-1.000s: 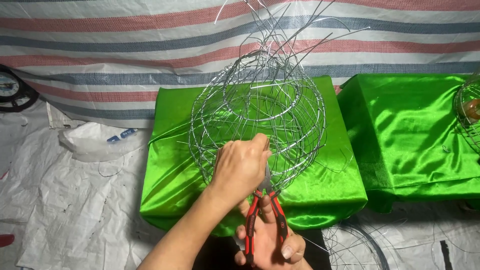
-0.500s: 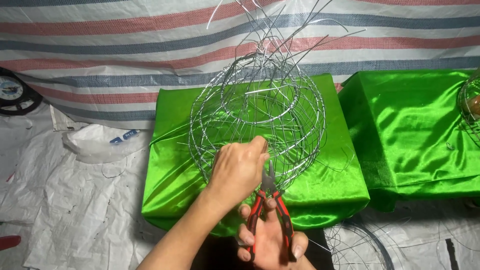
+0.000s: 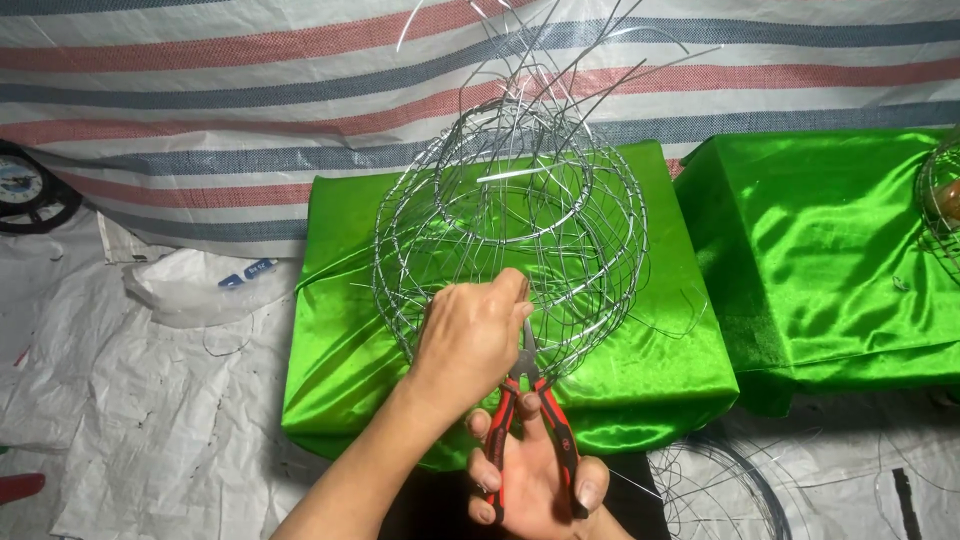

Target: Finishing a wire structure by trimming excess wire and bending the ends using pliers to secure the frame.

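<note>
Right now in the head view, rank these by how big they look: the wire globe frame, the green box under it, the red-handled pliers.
1. Green box, widest.
2. Wire globe frame, nearly as large.
3. Red-handled pliers, smallest, though nearest the camera.

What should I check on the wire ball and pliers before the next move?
1. Pliers gripped by right hand: ok.
2. Left hand on the wire ball: ok.
3. Plier nose at the wire: cannot tell, left hand hides it.
4. Ball resting on green cloth-covered block: ok.
5. Loose wire ends sticking up at top: not ok.
</note>
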